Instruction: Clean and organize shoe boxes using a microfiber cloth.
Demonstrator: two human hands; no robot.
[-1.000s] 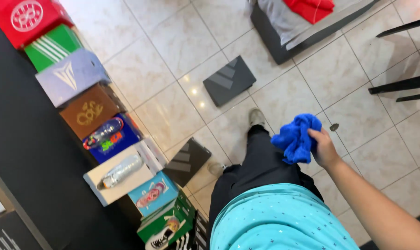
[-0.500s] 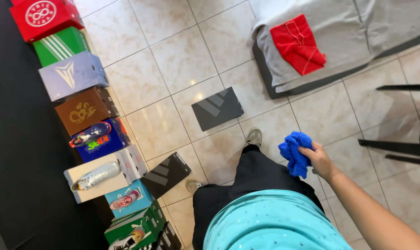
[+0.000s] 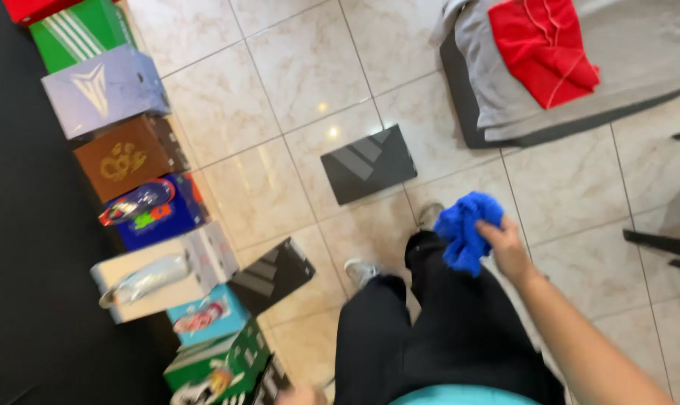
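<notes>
My right hand (image 3: 507, 249) grips a crumpled blue cloth (image 3: 466, 229) beside my right thigh, above the tiled floor. My legs in black trousers stand over the tiles, one pale shoe (image 3: 360, 271) pointing toward a black box lid (image 3: 368, 163) lying flat on the floor. A blurred bit of skin at the bottom edge may be my left hand (image 3: 301, 395); its fingers cannot be made out.
A row of shoe boxes lines the left: green (image 3: 77, 34), lilac (image 3: 103, 90), brown (image 3: 130, 155), blue (image 3: 156, 211), white (image 3: 160, 274), teal (image 3: 205, 315). A second black lid (image 3: 272, 275) leans by them. A grey-covered pad (image 3: 572, 82) with a red garment (image 3: 542, 45) lies at top right.
The view has shifted closer and lower toward the floor. My right hand with the blue cloth has stayed beside my thigh. A blurred hand edge has appeared at the bottom.
</notes>
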